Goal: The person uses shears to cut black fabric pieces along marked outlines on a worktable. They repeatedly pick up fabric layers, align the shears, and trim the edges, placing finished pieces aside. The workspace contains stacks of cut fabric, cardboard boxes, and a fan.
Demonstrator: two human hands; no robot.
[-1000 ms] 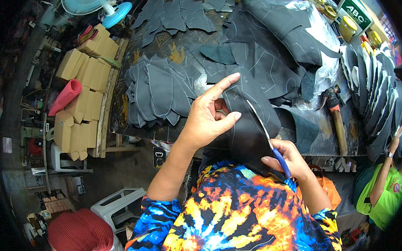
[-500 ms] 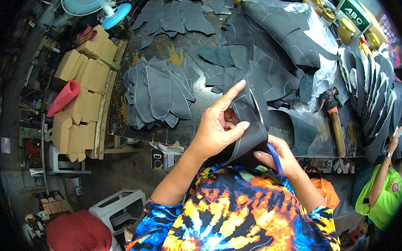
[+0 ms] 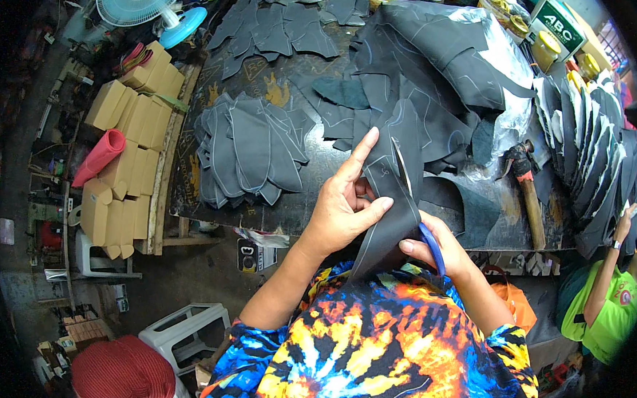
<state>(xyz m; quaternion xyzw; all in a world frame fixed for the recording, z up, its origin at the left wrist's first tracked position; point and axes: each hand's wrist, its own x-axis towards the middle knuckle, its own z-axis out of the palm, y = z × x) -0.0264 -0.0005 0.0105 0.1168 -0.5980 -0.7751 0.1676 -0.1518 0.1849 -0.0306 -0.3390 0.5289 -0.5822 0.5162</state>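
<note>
Between my hands is a black sheet of leather-like material [image 3: 391, 222] with pale drawn outlines. My left hand [image 3: 348, 204] pinches its left side between thumb and curled fingers, the index finger stretched out along the edge. In my right hand [image 3: 442, 248] is a pair of scissors [image 3: 434, 247] with a blue handle. Their blades stand in the sheet, pointing away from me, and look parted. Part of the handle is hidden by my fingers. Just beyond the hands, a stack of cut black pieces [image 3: 246, 149] lies to the left on the dark table.
A hammer [image 3: 528, 193] lies at the table's right, near bundled black pieces [image 3: 584, 132]. More black sheets [image 3: 448, 52] and yellow-lidded jars [image 3: 546, 48] are at the back. Cardboard boxes [image 3: 123, 167] stand at left. Two other people, in red [image 3: 121, 375] and green [image 3: 609, 305], are nearby.
The sheet and both hands have shifted slightly to the left. The scissors remain in the sheet, and the lower part of the sheet hangs a little further left.
</note>
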